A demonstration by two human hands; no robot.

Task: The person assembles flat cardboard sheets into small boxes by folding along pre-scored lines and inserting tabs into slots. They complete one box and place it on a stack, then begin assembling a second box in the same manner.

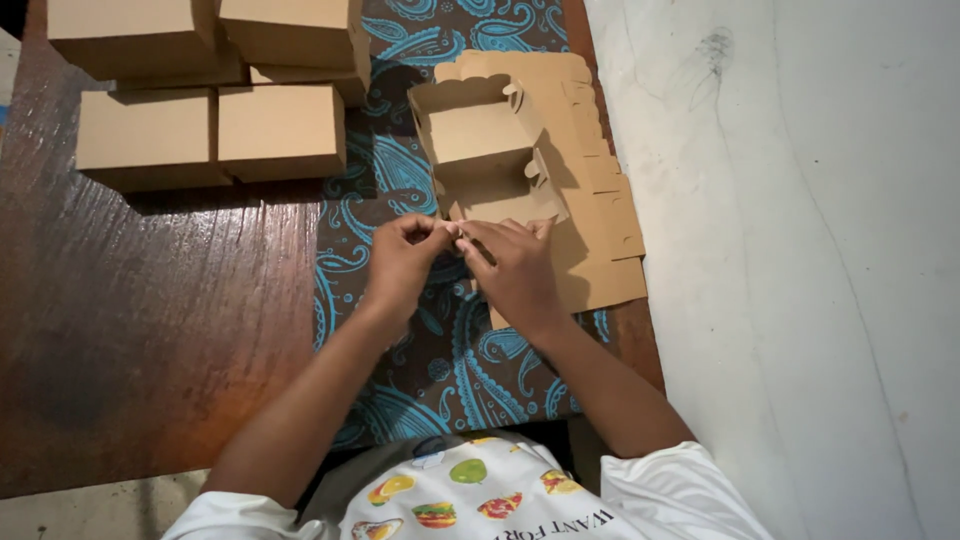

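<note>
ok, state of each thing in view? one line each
half-folded box: open, walls up, front flap at the hands
flat blanks: unfolded, stacked under and beside the box
finished boxes: closed, grouped at top left, some stacked
left hand: fingertips pinching at the flap edge
right hand: fingertips meeting the left, over the blanks
cloth: spread flat on the table

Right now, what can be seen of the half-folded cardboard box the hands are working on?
The half-folded box is plain brown cardboard, open at the top, with its side walls standing and scalloped tabs along some edges. It sits on a stack of flat, unfolded blanks over a blue paisley cloth. Its near flap lies toward the person, where the left hand and right hand meet at its edge, fingertips pinched together. Whether they grip the flap itself is hard to tell. Finished closed boxes stand apart to its left.
</note>
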